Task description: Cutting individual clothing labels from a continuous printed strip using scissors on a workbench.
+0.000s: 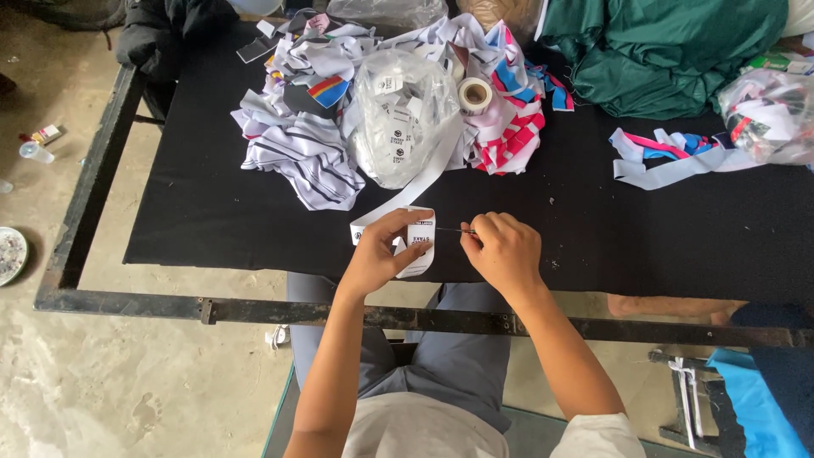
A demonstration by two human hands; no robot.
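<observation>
The white label strip (pixel 417 240) sits at the near edge of the black surface (pixel 254 212), pinched between thumb and fingers of the left hand (pixel 379 252), which is closed around its folded end. From there the strip runs far and rightwards up to a small roll (pixel 475 95) lying among the heaps. The right hand (pixel 502 248) is just right of the label, curled shut around a thin dark tool (pixel 456 230), likely small snips, whose tip touches the label's right edge; what sort of tool it is cannot be told for sure.

To do this well, the left hand should keep the strip taut and flat, so the tool meets it squarely at the gap between printed panels, with fingertips held back from the tip.

Beyond the hands lies a clear plastic bag (pixel 398 119) of cut labels, flanked by piles of striped and pink-blue fabric scraps (pixel 305 153). Far right are green cloth (pixel 670 51) and another bag (pixel 767 114).
</observation>
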